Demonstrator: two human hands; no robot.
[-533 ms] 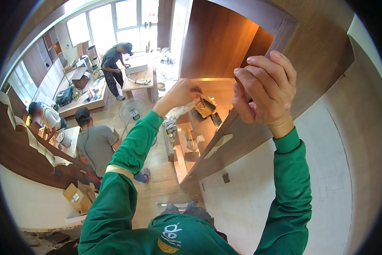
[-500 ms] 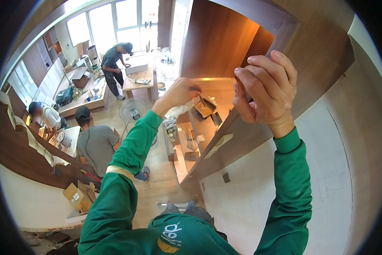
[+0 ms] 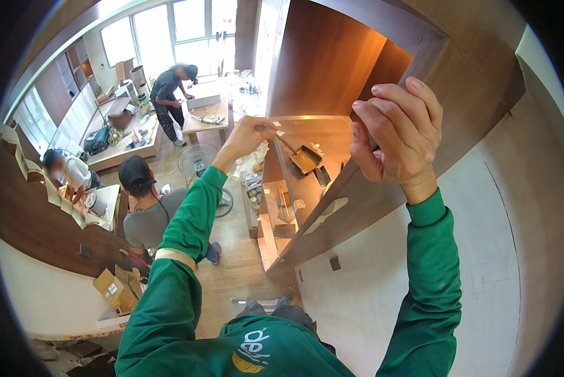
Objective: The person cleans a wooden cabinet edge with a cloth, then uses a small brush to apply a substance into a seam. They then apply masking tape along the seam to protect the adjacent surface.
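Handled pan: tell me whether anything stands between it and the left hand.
Nothing visible stands between the left hand and the handled pan: the pan's handle slants up toward that hand's fingers. Whether they touch it, the picture does not settle.

The panel [image 3: 477,88] looks smooth wood, the sleeve [image 3: 431,270] matt cloth.

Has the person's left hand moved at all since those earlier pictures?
Yes. Judged against the lit wooden shelf, the left hand has shifted leftward in the picture, away from that shelf.
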